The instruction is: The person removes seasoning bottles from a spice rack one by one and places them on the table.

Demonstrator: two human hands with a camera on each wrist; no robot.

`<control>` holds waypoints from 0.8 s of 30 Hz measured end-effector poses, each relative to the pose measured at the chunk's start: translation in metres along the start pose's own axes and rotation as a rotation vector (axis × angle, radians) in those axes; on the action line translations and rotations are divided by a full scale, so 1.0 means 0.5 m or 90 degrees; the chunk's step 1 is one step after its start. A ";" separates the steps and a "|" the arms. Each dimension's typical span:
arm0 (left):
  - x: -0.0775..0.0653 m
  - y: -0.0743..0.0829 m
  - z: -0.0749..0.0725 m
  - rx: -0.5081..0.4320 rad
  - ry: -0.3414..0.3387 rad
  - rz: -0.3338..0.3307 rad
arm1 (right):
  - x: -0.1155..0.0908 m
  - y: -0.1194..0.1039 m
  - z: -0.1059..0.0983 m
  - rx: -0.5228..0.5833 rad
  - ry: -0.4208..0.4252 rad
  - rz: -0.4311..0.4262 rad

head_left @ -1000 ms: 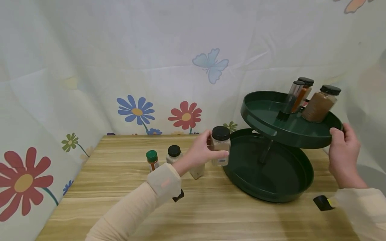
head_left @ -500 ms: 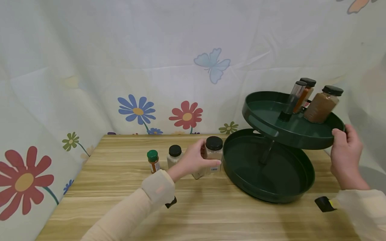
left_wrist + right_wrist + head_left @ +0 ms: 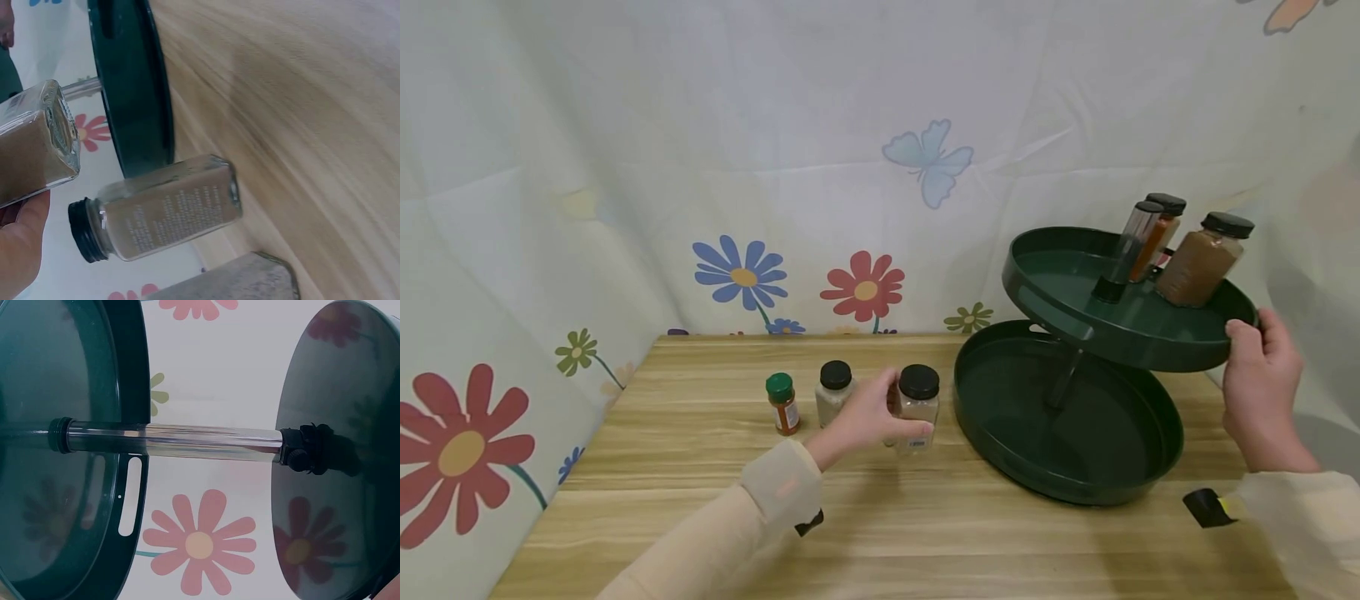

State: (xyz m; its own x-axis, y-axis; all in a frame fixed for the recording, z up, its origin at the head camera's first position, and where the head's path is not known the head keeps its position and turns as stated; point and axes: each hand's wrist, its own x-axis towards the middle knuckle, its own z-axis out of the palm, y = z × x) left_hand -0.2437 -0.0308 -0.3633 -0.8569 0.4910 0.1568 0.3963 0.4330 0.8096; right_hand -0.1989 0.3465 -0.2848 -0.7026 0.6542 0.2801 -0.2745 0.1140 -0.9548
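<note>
Green, the upper tray [image 3: 1060, 320] is gripped at its right rim by the right hand [image 3: 1262, 379], probably to stop it turning under its bottles [image 3: 1197, 268]. The left hand [image 3: 867, 418] pinches a jar [image 3: 918, 402] by its sides, likely to keep it upright, aloft over the table [image 3: 940, 533], near the left edge of the lower tray [image 3: 1052, 485].

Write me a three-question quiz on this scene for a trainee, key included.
1. True or false: the green-capped spice bottle stands upright on the wood-grain table.

2. Fill in the blank: the right hand grips the rim of the ____ green tray.

3. Choose one. The left hand holds:
a) the green-capped spice bottle
b) a black-capped jar of tan powder
c) a slim clear tube

Key:
1. True
2. upper
3. b
</note>
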 end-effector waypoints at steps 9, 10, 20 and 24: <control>-0.012 -0.024 0.004 0.017 -0.014 -0.028 | -0.002 0.000 -0.001 -0.001 -0.010 -0.003; -0.013 -0.027 0.004 0.019 -0.018 -0.031 | -0.002 0.000 -0.001 -0.001 -0.010 -0.003; -0.021 -0.063 0.012 0.047 -0.038 -0.030 | -0.002 0.000 -0.002 0.000 -0.010 -0.004; -0.023 -0.075 0.015 0.060 -0.046 -0.030 | -0.002 0.000 -0.002 0.004 -0.007 -0.002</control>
State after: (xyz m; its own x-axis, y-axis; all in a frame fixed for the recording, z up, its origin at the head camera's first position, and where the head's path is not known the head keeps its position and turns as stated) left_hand -0.2461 -0.0470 -0.3996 -0.8510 0.5195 0.0762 0.3879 0.5241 0.7582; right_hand -0.1977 0.3465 -0.2852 -0.7089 0.6456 0.2839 -0.2806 0.1112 -0.9534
